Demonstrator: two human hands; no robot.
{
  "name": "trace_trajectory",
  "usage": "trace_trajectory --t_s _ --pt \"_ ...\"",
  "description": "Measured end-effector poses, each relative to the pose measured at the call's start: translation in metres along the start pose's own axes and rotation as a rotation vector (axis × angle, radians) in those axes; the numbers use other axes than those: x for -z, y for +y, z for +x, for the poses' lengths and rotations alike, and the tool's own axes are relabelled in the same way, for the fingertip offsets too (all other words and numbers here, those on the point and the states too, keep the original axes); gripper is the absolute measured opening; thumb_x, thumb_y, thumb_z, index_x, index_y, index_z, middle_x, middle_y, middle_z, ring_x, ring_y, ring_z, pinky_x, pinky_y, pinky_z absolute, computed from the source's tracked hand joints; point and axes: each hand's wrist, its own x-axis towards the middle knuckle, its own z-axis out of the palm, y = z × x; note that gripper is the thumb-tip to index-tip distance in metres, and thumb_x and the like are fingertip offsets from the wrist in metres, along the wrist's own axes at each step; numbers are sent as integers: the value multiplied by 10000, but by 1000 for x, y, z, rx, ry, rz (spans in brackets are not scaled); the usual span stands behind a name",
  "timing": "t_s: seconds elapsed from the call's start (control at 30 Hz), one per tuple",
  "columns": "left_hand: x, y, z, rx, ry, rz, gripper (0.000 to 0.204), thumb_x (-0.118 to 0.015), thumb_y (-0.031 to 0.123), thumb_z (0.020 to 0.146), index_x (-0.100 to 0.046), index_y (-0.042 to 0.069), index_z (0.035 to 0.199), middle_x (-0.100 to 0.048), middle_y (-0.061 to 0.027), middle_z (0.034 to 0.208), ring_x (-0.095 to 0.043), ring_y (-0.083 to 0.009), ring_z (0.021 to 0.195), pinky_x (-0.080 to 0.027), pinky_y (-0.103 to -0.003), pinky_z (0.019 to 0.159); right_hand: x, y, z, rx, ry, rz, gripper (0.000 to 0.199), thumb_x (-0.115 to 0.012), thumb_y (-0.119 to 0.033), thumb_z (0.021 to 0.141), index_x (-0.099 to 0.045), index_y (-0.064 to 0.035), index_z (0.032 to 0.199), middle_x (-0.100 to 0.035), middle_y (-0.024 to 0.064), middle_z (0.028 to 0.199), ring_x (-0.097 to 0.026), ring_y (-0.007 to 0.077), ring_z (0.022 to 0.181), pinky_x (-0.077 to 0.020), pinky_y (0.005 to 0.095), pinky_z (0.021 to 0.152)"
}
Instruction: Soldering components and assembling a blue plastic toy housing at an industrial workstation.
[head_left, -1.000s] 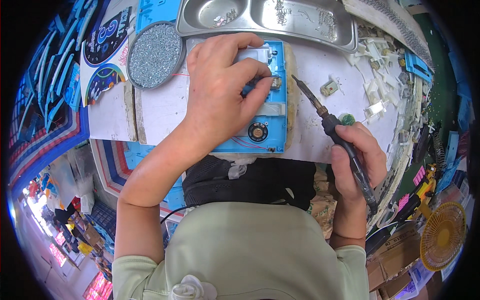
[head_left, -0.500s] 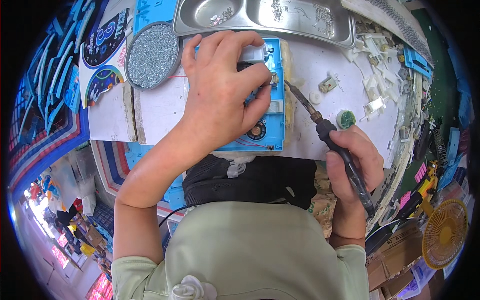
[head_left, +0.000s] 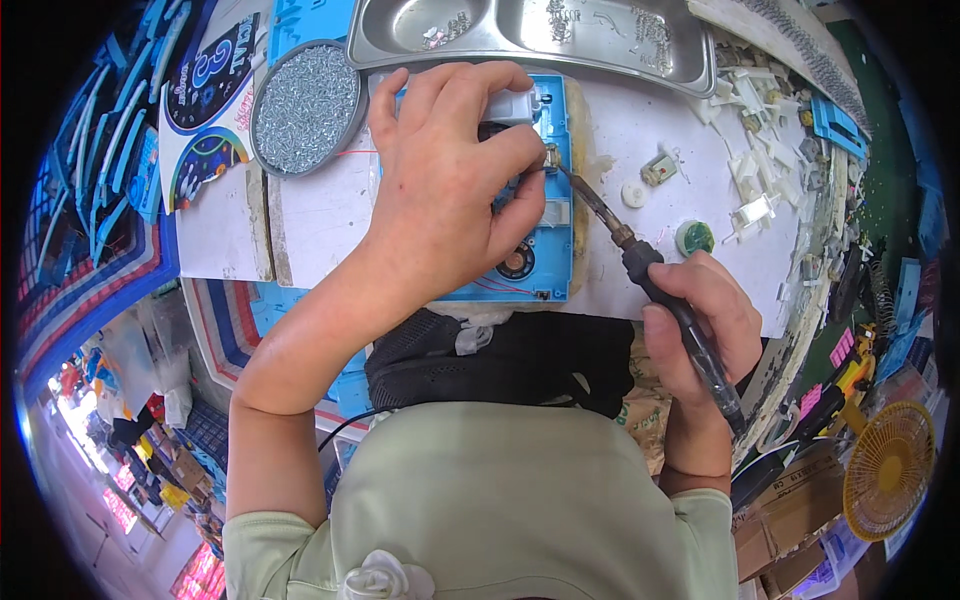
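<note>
My right hand (head_left: 708,320) grips a soldering iron (head_left: 680,318) by its black handle, and the iron's tip reaches a small metal part (head_left: 551,157) at the right side of a blue plastic housing (head_left: 556,262). Over the housing lies my left hand (head_left: 450,165), thumb and index finger closed together beside that metal part. What they pinch is too small to make out. A round black speaker-like part (head_left: 516,262) and thin red wires show in the housing below my left hand. Much of the housing's left part is hidden by that hand.
A round tray of small screws (head_left: 308,110) stands left of the housing. Behind is a steel compartment tray (head_left: 690,80) with small metal parts. To the right are a small motor (head_left: 659,169), a white disc (head_left: 633,195), a green round piece (head_left: 694,238) and several white plastic parts (head_left: 752,165).
The soldering iron has shifted slightly left and up, bringing its tip to the small metal part. My left hand stays in nearly the same place.
</note>
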Motion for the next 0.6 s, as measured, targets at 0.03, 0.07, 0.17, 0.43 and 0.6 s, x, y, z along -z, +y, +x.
trace_trajectory --t_s 0.03,0.07,0.17,0.43,0.6 --pt "0 0 0 0 1 4 108 -749 142 732 -690 120 819 -599 -97 1291 -524 -319 1192 -289 -502 1068 -1 0 -1 -3 4 4 250 -780 -52 816 -685 36 1030 -637 92 720 -505 204 526 -386 312 495" --pt "0 1 0 0 1 9 106 -748 143 733 -689 121 819 -599 -96 1291 -525 -318 1191 -289 -502 1068 -1 1 -1 -5 8 8 251 -780 -53 816 -684 36 1030 -638 93 721 -505 205 526 -386 312 494" --pt "0 2 0 7 -2 17 103 -745 141 733 -686 123 816 -598 -93 1292 -526 -316 1189 -288 -504 1069 -1 0 1 -4 -14 0 248 -776 -51 818 -685 35 1031 -630 90 706 -509 208 522 -387 316 492" --pt "-1 4 0 13 4 36 108 -744 140 726 -681 129 812 -598 -89 1288 -529 -316 1189 -283 -514 1077 -6 -1 0 18 -22 -48 242 -771 -49 821 -687 27 1034 -599 77 664 -515 211 516 -387 322 489" --pt "0 5 0 13 8 58 103 -745 143 732 -681 133 812 -598 -86 1286 -530 -314 1191 -270 -530 1092 -3 0 0 22 30 -24 245 -771 -45 819 -686 27 1037 -598 79 667 -516 210 524 -390 317 498"
